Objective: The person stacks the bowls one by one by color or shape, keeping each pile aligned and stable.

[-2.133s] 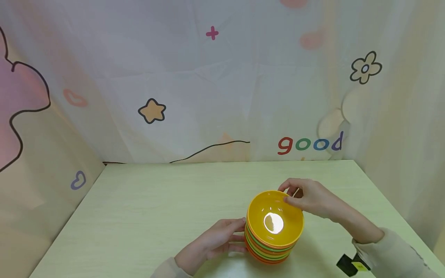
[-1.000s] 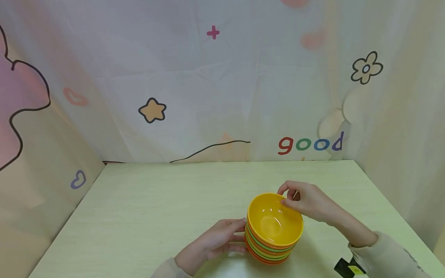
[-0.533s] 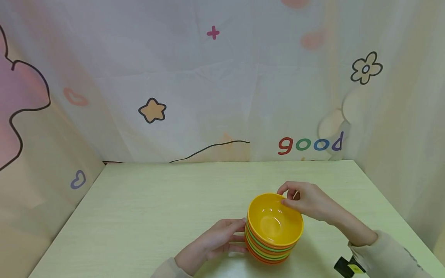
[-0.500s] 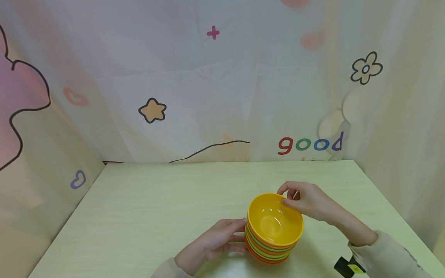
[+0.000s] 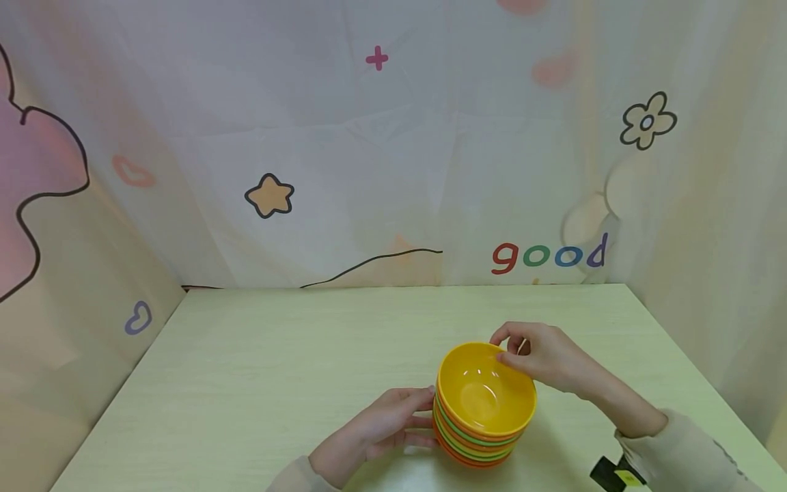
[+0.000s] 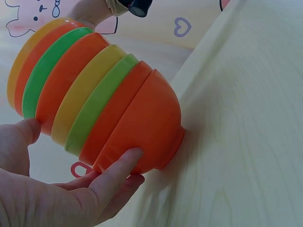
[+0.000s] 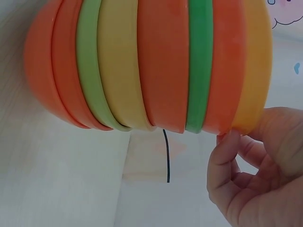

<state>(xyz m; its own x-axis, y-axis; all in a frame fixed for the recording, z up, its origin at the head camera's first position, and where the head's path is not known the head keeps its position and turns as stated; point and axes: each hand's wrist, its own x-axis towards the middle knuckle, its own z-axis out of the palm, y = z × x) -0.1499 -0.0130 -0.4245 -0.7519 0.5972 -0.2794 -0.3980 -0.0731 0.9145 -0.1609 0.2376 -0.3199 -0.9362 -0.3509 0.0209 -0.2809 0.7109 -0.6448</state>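
Observation:
A stack of nested bowls (image 6: 111, 101) stands on the table (image 5: 258, 383), right of the middle and near the front. On top is a yellow bowl (image 5: 482, 389), its inside facing up. Below it come orange, green, yellow and light green bowls, with an orange bowl (image 6: 151, 118) at the bottom. My left hand (image 5: 393, 420) touches the stack's left side, thumb higher up and extended fingers by the bottom bowl. At the far right rim, my right hand (image 5: 550, 352) pinches the yellow bowl between thumb and fingers, as the right wrist view also shows (image 7: 265, 165).
A pale curtain (image 5: 344, 164) with printed drawings hangs behind the table and along its sides. A small black device with a yellow label (image 5: 617, 473) sits by the right sleeve (image 5: 682, 451). The table's back edge runs just below the printed word "good".
Since the earliest frame, the right hand and the top yellow bowl's far rim have lowered slightly. The left hand keeps its place. Over the last second nothing visibly moves.

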